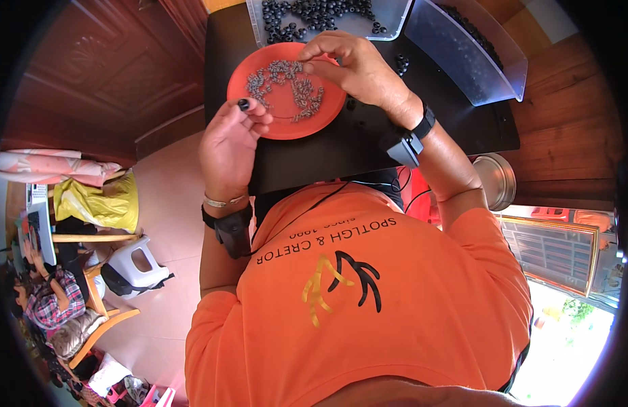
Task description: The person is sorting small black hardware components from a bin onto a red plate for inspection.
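Note:
My left hand (231,146) is raised at the near left of a red plate (329,112), palm up. Between its thumb and fingers it grips a small black round piece (243,104). On the plate lie many small silvery metal pieces (307,98), spread in a loose ring; they look like tiny screws or springs. My right hand (358,71) reaches over the plate's far right rim. Its thumb and forefinger come together just above the metal pieces, and whatever is between the fingertips is too small to make out.
A clear plastic bin (314,19) of black round pieces stands behind the plate. Another translucent bin (473,54) is at the right. Several loose black pieces (402,64) lie between them on the dark table (456,132). At the left, another person (52,298) sits near a stool (139,264).

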A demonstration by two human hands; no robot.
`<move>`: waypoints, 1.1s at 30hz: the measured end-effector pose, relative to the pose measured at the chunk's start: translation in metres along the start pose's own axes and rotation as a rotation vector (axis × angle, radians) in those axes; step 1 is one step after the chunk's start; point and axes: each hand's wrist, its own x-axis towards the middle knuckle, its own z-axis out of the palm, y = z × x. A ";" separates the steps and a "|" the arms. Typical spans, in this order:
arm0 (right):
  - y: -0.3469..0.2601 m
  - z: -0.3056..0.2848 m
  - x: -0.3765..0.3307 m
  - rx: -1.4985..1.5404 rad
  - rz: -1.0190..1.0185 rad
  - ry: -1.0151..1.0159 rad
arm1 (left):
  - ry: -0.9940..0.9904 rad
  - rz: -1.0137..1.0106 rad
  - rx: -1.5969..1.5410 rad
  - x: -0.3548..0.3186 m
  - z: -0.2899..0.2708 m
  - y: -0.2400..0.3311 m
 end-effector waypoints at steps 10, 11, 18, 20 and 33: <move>0.027 0.034 0.024 -0.546 -0.148 -0.264 | 0.041 -0.025 -0.049 -0.003 -0.013 0.000; 0.028 0.037 0.027 -0.585 -0.131 -0.287 | 0.042 -0.023 -0.050 -0.004 -0.013 0.000; 0.045 0.035 0.029 -0.865 -0.131 -0.315 | 0.042 -0.025 -0.055 -0.006 -0.015 0.001; 0.051 0.026 0.026 -0.753 -0.068 -0.270 | 0.042 -0.027 -0.063 -0.006 -0.017 0.000; 0.047 0.022 0.033 -0.768 -0.115 -0.266 | 0.007 -0.035 -0.095 -0.007 -0.018 -0.003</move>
